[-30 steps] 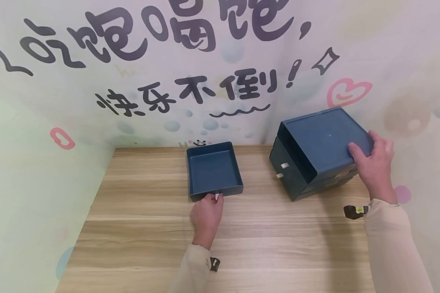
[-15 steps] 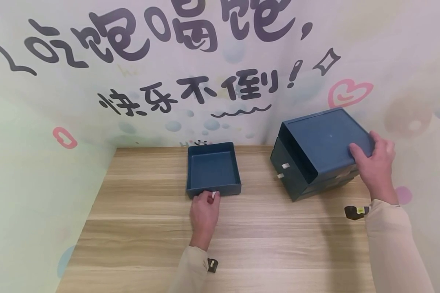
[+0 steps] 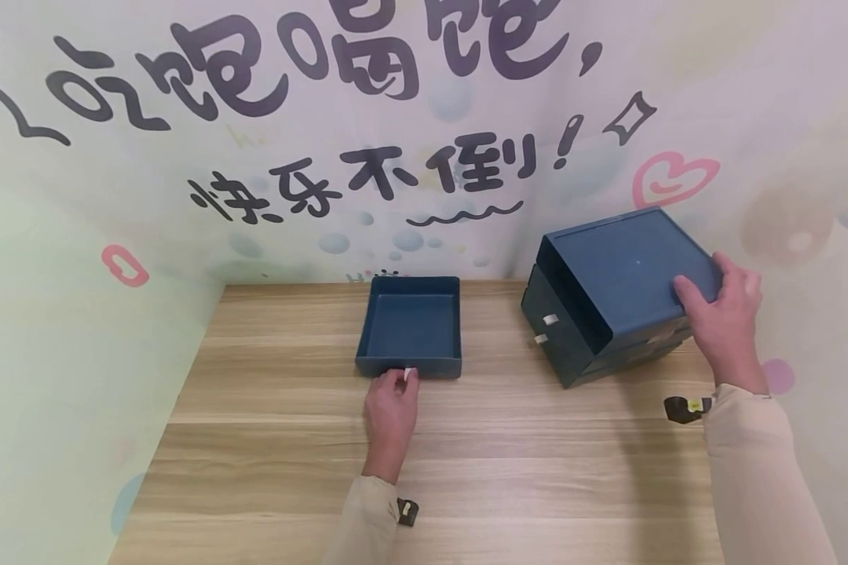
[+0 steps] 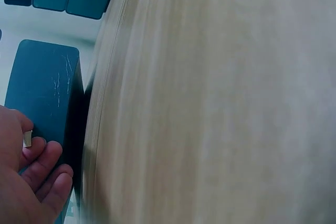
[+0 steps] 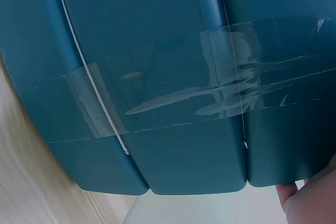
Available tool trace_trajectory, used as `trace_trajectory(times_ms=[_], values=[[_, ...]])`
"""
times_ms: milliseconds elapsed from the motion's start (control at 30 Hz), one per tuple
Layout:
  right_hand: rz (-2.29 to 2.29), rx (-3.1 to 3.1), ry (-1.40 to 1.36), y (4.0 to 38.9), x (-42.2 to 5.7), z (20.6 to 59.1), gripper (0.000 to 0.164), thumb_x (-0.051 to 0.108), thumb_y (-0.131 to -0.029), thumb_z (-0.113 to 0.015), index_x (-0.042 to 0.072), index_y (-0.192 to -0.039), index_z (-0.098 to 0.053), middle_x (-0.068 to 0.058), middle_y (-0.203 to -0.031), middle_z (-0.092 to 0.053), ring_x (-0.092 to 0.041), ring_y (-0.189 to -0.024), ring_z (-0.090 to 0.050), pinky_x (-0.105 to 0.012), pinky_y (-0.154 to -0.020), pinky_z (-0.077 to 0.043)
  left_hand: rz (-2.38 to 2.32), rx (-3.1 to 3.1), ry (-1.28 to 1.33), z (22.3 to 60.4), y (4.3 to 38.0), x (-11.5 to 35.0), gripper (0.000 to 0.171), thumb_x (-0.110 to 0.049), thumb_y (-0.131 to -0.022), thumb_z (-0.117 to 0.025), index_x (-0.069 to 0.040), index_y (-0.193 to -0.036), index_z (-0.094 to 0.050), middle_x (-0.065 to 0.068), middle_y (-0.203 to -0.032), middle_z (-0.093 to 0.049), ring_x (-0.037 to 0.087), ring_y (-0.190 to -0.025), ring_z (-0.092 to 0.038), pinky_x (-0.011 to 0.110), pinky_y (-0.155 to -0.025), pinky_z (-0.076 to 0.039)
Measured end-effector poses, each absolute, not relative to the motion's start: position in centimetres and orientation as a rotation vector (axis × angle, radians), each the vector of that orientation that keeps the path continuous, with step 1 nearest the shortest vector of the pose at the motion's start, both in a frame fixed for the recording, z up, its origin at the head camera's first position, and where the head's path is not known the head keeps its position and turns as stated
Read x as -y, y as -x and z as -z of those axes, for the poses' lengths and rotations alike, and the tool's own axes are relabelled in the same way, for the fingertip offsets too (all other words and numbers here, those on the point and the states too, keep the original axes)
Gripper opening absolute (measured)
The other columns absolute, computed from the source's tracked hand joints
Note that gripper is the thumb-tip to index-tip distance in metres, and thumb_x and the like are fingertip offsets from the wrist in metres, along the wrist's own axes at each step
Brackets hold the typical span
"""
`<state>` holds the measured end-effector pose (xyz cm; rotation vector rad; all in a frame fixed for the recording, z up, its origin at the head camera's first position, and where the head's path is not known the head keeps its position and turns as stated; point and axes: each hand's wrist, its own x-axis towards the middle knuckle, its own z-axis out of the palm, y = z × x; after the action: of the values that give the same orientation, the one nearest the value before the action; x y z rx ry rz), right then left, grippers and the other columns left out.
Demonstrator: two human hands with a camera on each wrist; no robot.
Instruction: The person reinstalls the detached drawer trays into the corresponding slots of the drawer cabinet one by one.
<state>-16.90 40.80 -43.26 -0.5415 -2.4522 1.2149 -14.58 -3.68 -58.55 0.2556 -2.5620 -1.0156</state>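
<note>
A shallow blue drawer (image 3: 413, 326), with nothing in it, sits at the back middle of the table. My left hand (image 3: 390, 408) pinches the small pale pull tab (image 4: 27, 139) on its scratched front panel, thumb against fingers. To the right stands a blue drawer cabinet (image 3: 629, 267), turned at an angle, its top slot vacant. Two lower drawer fronts with white tabs face left. At the cabinet's back right corner, my right hand (image 3: 728, 322) grips the top edge, thumb on top; its fingers beyond the edge are mostly hidden.
Clear tape (image 5: 173, 98) runs across the stacked cabinet tiers in the right wrist view. The wood-grain table (image 3: 283, 471) ends at a printed wall (image 3: 311, 251) behind, and more wall stands at both sides.
The drawer has turned slightly, so its front now lies squarer to the table's back edge. My left hand has shifted a little left with the tab. My right hand and the cabinet stay put.
</note>
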Motion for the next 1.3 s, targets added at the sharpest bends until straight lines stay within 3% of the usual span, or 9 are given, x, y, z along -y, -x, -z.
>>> trace_trajectory(times_ms=[967,1300], values=[[-1.200,2.466,0.540,17.1,-41.1,43.5,0.075,0.042,-0.099,-0.056,0.016,-0.162,-0.024,-0.016,-0.153,-0.023,-0.037,-0.145,-0.020,-0.046,-0.124,-0.023,1.189,2.399,-0.170,58.1,14.8,4.4,0.022,-0.027,-0.097,-0.070,-0.007,-0.089,-0.074,0.009,-0.085,-0.074,0.024,-0.083,-0.069,0.042,-0.076,-0.057],[-1.205,2.476,0.547,17.0,-41.1,43.5,0.076,0.043,-0.100,-0.055,0.016,-0.163,-0.023,-0.015,-0.153,-0.022,-0.037,-0.145,-0.020,-0.043,-0.124,-0.022,1.229,2.355,-0.083,57.2,14.8,4.7,0.022,-0.024,-0.098,-0.069,-0.005,-0.089,-0.074,0.011,-0.085,-0.074,0.030,-0.083,-0.070,0.043,-0.078,-0.058]])
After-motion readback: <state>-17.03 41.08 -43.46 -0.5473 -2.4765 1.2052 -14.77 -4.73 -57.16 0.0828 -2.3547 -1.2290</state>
